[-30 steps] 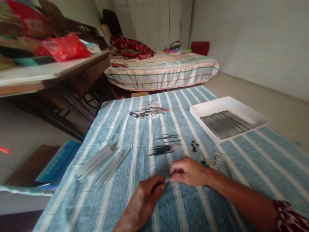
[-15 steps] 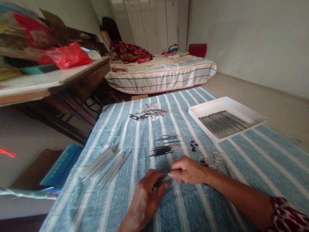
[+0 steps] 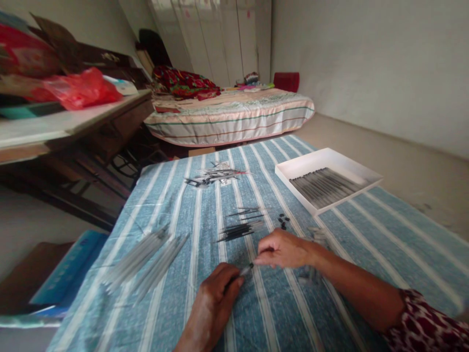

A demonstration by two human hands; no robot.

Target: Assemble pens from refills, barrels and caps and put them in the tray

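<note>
My left hand [image 3: 216,300] is closed around a slim translucent grey pen barrel [image 3: 245,270], whose dark end points up to the right. Most of the barrel is hidden by the fingers. Just beyond that end, my right hand [image 3: 280,249] is pinched closed; whatever its fingertips hold is too small to make out. Small black plugs [image 3: 283,221] lie past my right hand. A bundle of thin dark pen refills [image 3: 240,230] lies in front of both hands. Two groups of grey pen barrels [image 3: 141,256] rest to the left.
A white open box [image 3: 318,213] with a row of dark pens stands at the right. Farther back is a pile of loose pen parts [image 3: 216,176]. Pale small parts [image 3: 311,276] lie by my right wrist, partly hidden. A side table [image 3: 84,122] with red bags flanks the striped cloth.
My right fingers have drawn slightly away from the barrel, so its dark end now shows between the hands. The whole view has shifted a little.
</note>
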